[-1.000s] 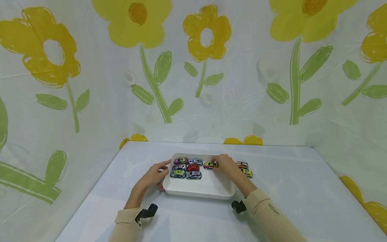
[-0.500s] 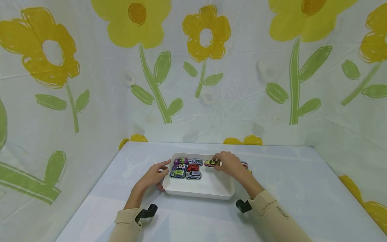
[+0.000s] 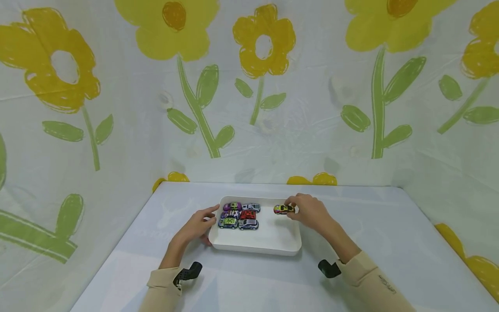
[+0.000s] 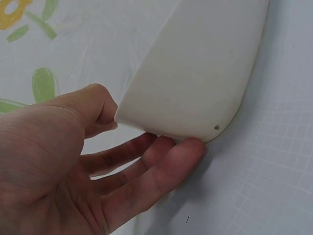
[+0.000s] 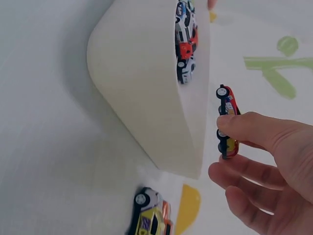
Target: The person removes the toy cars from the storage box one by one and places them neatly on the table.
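A white rectangular tray (image 3: 269, 237) stands on the table, with several small toy cars grouped on its left side. At its left end my left hand (image 3: 198, 225) holds the tray; in the left wrist view the thumb is at the rim and the fingers lie against the outer wall. Over the tray's back right corner, my right hand (image 3: 313, 212) pinches a yellow and red toy car (image 3: 283, 209) between thumb and fingers. The right wrist view shows this held toy car (image 5: 230, 103) raised above the rim level.
Among the cars in the tray are a red one (image 3: 247, 215), a purple one (image 3: 232, 206) and a green one (image 3: 228, 223). Outside the tray, a yellow and orange toy car (image 5: 151, 215) lies on the table, hidden by my right hand in the head view. A flowered curtain (image 3: 265, 143) stands behind.
My right hand has lifted the yellow and red toy car and carried it to the right, toward the tray's right edge. The left hand has stayed on the tray.
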